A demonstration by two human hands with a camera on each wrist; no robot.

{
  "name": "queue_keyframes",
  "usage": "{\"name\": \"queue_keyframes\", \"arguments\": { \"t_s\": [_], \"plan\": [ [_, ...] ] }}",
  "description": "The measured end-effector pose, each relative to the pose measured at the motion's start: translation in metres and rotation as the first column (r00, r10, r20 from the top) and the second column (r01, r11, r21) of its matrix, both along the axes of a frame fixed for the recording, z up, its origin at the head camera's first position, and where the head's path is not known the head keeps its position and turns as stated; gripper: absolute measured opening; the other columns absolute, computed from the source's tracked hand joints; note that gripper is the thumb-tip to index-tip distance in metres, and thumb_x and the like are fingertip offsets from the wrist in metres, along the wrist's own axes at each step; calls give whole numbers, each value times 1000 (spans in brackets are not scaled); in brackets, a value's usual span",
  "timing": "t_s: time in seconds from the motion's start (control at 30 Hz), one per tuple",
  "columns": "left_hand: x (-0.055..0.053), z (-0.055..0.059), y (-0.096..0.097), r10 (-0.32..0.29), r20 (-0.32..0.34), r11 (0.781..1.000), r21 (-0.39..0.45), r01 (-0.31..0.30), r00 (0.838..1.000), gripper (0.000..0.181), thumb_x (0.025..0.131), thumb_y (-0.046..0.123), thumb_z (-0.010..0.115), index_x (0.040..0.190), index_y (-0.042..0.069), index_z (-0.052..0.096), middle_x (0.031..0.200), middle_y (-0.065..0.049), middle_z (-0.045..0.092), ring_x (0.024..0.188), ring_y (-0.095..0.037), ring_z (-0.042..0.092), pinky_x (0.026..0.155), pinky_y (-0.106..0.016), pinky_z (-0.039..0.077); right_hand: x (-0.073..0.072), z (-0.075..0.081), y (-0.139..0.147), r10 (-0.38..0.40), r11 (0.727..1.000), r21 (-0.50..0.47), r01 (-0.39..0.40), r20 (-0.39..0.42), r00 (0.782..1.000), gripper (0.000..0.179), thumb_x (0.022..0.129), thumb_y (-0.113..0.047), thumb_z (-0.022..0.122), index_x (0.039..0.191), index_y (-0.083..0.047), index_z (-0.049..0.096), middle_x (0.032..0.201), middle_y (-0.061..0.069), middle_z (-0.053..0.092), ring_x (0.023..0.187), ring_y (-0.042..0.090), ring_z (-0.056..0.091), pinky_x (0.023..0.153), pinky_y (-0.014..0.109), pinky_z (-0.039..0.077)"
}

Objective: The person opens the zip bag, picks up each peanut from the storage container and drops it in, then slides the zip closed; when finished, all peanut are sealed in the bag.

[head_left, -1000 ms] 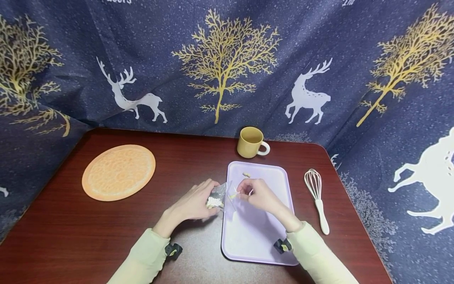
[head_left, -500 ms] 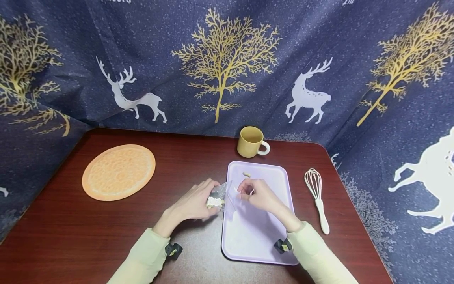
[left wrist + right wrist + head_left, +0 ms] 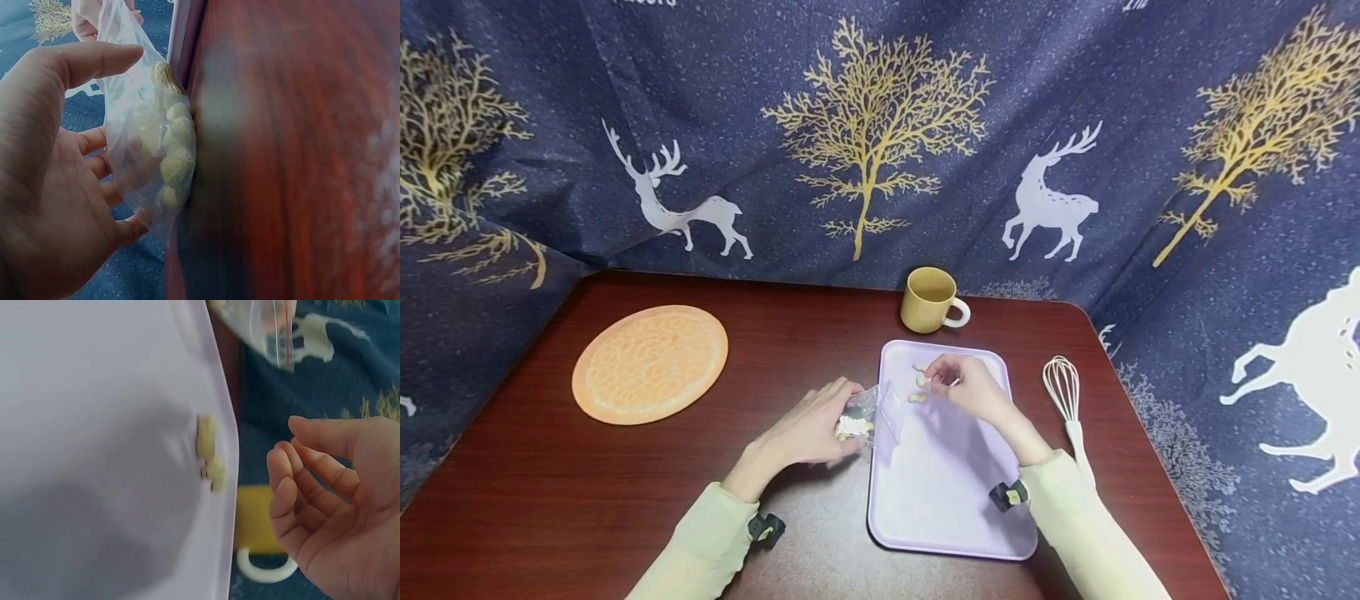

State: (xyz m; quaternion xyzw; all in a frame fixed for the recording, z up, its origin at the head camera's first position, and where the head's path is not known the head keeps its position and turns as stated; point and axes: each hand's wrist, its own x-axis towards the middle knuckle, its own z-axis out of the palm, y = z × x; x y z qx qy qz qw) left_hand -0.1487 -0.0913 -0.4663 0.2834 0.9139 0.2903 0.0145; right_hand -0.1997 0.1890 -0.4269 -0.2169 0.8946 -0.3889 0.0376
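A clear zip bag (image 3: 855,421) of peanuts lies against the tray's left edge, and my left hand (image 3: 816,423) grips it. Several peanuts (image 3: 178,162) show through its plastic in the left wrist view, with my thumb on one side and my fingers on the other. Over the upper part of the lilac tray (image 3: 951,508) is my right hand (image 3: 966,385), its fingers loosely bent and the thumb apart from them. The right wrist view shows nothing held in it. Loose peanuts (image 3: 205,437) lie on the tray close by those fingertips.
Behind the tray stands a yellow mug (image 3: 925,304) with a white handle. A whisk (image 3: 1066,392) lies to the right, its handle partly hidden by my right sleeve. At the far left is a round orange mat (image 3: 651,364). A patterned cloth (image 3: 790,208) hangs behind the table.
My right hand has moved from the bag's mouth up and right over the tray. More than the single peanut seen earlier now lies there. My left hand and the bag have stayed put.
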Motion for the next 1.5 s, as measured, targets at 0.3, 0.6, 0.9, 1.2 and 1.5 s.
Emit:
{"name": "queue_keyframes", "arguments": {
  "t_s": [0.3,0.6,0.9,1.2,1.5],
  "plan": [
    [0,-1,0,3,0,1000,3,-3,1000,64,78,33,76,131,10,51,112,-1,56,107,-19,55,90,-44,43,-26,-11,11,-91,996,22,90,8,996,14,84,2,66,96,4,70,82,10,68,75,23,62,72,34,48],
    [-1,-2,0,3,4,1000,-5,-3,1000,64,78,34,76,132,10,51,113,-1,56,108,-19,55,91,-45,43,-45,-36,10,-81,997,29,78,84,993,13,86,-4,70,98,1,73,81,7,68,74,17,59,66,29,45],
    [-2,-3,-1,3,1,1000,-8,-3,1000,63,79,34,76,132,10,51,114,-1,56,108,-19,55,91,-45,43,-45,-41,6,-69,997,36,66,70,995,14,85,-2,68,98,1,73,78,5,65,73,15,56,67,28,44],
    [-2,-3,0,-1,-3,1000,-4,1,1000,64,78,34,76,132,10,51,114,-1,56,107,-18,55,90,-44,43,-44,-41,3,-95,995,25,93,86,992,10,86,-1,69,95,1,73,76,4,64,70,13,53,64,27,41],
    [-2,-4,0,1,-2,1000,-10,-1,1000,64,78,34,76,132,10,51,112,-1,56,107,-18,55,90,-44,43,-43,-39,5,-110,994,30,108,75,991,10,86,-6,72,93,0,73,76,4,64,72,14,55,66,28,43]
  ]
}}
